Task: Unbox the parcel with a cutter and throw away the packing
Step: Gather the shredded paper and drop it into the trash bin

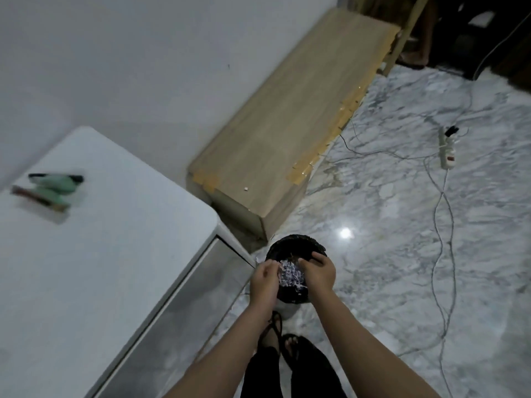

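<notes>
A black bin (296, 247) with a dark liner stands on the marble floor below me. Both hands reach down into its mouth. My left hand (265, 280) and my right hand (319, 271) hold a crumpled wad of shiny, speckled packing (290, 273) between them, fingers curled round its sides, over the bin's near rim. On the white table (86, 268) to the left lie blurred green-handled tools (50, 189), one of them perhaps the cutter; I cannot tell which.
A long cardboard box (281, 133) with tape on its edges lies along the wall behind the bin. A white power strip (446, 147) and loose cables (439, 225) trail across the floor on the right. My sandalled feet (283, 340) stand just before the bin.
</notes>
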Demonstrator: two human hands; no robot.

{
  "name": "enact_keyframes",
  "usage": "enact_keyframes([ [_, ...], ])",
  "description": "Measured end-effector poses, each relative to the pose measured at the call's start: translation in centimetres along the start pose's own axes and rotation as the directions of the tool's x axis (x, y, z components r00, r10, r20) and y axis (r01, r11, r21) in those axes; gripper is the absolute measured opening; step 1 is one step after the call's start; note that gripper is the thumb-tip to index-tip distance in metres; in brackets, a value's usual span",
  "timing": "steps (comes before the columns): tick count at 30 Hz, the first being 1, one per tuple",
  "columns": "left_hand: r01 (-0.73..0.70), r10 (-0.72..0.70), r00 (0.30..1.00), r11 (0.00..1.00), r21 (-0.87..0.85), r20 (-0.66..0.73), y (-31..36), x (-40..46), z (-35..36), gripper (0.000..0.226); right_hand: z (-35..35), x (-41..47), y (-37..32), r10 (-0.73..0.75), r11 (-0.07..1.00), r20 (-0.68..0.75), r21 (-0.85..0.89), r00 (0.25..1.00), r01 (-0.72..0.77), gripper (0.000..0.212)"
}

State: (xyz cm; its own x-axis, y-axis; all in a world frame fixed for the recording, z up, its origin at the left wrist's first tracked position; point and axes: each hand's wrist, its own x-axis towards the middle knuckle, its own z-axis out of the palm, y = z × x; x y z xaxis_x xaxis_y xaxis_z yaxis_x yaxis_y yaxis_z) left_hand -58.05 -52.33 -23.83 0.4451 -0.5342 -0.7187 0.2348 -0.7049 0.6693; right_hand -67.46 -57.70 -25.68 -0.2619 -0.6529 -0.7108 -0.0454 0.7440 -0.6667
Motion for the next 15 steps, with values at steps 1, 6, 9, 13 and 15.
enact_keyframes([
  [1,-0.045,0.044,0.998,0.999,-0.017,-0.037,0.5,-1.8,-0.9,0.026,0.1,-1.8,-0.9,-0.05,0.999,0.008,0.005,0.999,0.05,0.038],
  [6,-0.292,0.231,0.917,0.944,-0.154,-0.324,1.6,-9.3,-7.3,0.017,2.4,-11.5,-3.9,-0.432,0.898,0.145,-0.025,0.89,0.44,0.019],
  [9,-0.413,0.255,0.789,0.894,-0.175,-0.558,0.7,-13.5,-12.2,0.015,5.2,-17.8,-4.1,-0.708,0.667,0.27,-0.046,0.652,0.743,0.017],
  [13,-0.537,0.213,0.551,0.83,-0.148,-0.807,-1.7,-17.4,-19.5,0.01,9.8,-25.5,-2.3,-0.812,0.408,0.489,0.082,0.32,0.909,0.018],
  [15,-0.57,0.177,0.425,0.814,-0.11,-0.888,-3.2,-19.0,-23.9,0.01,12.2,-28.9,-0.6,-0.76,0.394,0.607,0.147,0.232,0.907,0.022],
])
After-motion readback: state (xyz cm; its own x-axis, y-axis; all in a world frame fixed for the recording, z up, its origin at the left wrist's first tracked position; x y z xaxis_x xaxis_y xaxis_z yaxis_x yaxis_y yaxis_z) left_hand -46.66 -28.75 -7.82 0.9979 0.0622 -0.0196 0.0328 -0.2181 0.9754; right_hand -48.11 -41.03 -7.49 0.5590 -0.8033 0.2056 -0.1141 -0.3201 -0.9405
